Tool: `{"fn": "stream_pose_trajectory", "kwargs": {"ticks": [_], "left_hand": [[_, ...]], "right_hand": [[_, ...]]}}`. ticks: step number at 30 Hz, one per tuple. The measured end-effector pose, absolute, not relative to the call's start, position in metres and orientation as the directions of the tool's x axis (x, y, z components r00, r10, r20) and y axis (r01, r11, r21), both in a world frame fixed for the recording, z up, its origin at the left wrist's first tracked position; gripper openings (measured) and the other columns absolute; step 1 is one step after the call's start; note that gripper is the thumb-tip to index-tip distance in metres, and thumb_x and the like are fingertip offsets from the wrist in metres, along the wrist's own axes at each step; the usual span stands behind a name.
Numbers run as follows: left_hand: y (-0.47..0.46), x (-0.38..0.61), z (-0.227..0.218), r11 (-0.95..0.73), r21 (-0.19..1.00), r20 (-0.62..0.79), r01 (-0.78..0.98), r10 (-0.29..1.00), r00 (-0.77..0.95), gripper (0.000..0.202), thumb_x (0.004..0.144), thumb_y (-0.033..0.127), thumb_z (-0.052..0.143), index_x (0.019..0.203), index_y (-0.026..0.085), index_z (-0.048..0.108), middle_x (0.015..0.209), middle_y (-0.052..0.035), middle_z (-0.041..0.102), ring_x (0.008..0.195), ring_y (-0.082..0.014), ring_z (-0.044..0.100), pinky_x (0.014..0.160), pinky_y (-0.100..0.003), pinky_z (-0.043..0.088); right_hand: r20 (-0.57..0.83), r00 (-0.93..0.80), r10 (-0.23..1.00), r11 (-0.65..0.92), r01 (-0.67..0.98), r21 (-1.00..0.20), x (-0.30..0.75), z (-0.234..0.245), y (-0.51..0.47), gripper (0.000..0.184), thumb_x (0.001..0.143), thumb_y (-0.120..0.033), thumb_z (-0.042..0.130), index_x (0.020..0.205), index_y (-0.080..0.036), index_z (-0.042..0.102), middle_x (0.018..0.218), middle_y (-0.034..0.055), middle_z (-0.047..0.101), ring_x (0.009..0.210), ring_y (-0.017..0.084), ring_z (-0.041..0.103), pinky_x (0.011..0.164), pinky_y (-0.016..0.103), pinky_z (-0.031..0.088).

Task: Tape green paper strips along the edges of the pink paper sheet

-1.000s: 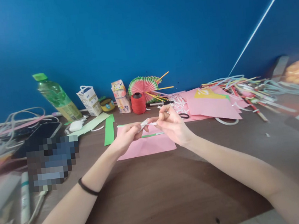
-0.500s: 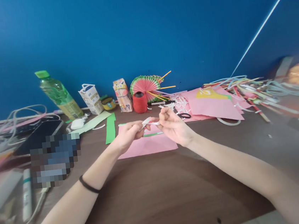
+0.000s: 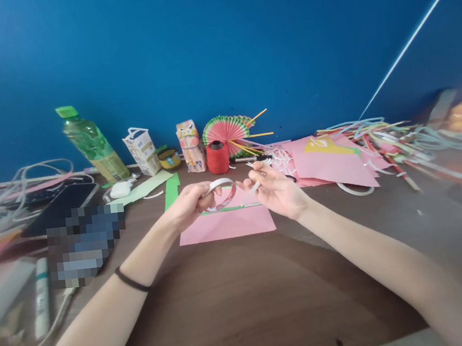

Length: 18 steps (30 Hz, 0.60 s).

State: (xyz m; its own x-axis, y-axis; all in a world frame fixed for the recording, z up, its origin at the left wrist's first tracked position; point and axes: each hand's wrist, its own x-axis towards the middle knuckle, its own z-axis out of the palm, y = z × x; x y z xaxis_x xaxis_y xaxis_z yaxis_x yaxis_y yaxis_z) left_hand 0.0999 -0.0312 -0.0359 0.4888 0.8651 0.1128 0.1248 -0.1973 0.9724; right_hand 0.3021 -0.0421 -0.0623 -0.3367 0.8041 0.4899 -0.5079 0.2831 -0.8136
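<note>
My left hand [image 3: 191, 203] pinches the edge of a thin white tape roll [image 3: 222, 181], held upright as a ring with reddish marks showing inside its loop. A short white strip [image 3: 254, 187] shows at the fingers of my right hand [image 3: 277, 190], which are closed around it. A narrow gap separates the two hands; I cannot tell whether the strip joins the roll. Beneath them lies a pink paper sheet [image 3: 226, 226] with a green-and-white edging. Just behind my right hand are white paper scraps [image 3: 281, 159] and part of a black scissor handle [image 3: 291, 178].
Along the blue wall stand a green bottle [image 3: 91, 146], a milk carton [image 3: 141, 152], a decorated box [image 3: 191, 147], a red thread spool [image 3: 217, 158] and a watermelon paper fan [image 3: 224, 128]. Pink sheets [image 3: 325, 166] and sticks lie right; phones, cables and a marker [image 3: 42, 300] left.
My hands have moved apart, the left slightly leftward and the right slightly rightward. The tape roll has turned so that its round loop shows.
</note>
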Motion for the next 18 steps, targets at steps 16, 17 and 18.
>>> {"fn": "stream_pose_trajectory", "kwargs": {"ticks": [16,17,18], "left_hand": [[-0.013,0.071,-0.039,-0.23,-0.064,0.266,0.971,0.934,0.238,0.021,0.078,0.03,0.049,0.093,0.018,0.056,0.099,-0.009,0.058,0.094,-0.0263,0.051,0.076,-0.035,0.038],[-0.014,0.073,-0.04,-0.26,-0.083,0.307,0.962,0.912,0.273,0.021,0.078,0.029,0.05,0.095,0.017,0.056,0.099,-0.0096,0.057,0.096,-0.0269,0.05,0.078,-0.036,0.037],[-0.015,0.076,-0.041,-0.31,-0.08,0.33,0.947,0.888,0.319,0.021,0.078,0.028,0.05,0.095,0.017,0.056,0.099,-0.0096,0.057,0.096,-0.0263,0.05,0.08,-0.036,0.037]], "right_hand": [[0.541,-0.25,0.803,0.535,-0.098,-0.839,0.301,-0.076,-0.037,0.037,0.073,-0.019,0.057,0.107,-0.02,0.042,0.093,0.0039,0.053,0.082,0.016,0.056,0.07,0.03,0.045],[0.535,-0.225,0.814,0.527,-0.097,-0.844,0.302,-0.075,-0.036,0.037,0.073,-0.019,0.058,0.106,-0.02,0.042,0.091,0.0033,0.052,0.081,0.016,0.056,0.071,0.03,0.045],[0.529,-0.207,0.823,0.52,-0.098,-0.848,0.302,-0.075,-0.036,0.036,0.072,-0.02,0.058,0.105,-0.02,0.043,0.09,0.0028,0.052,0.081,0.016,0.056,0.072,0.031,0.045]]}}
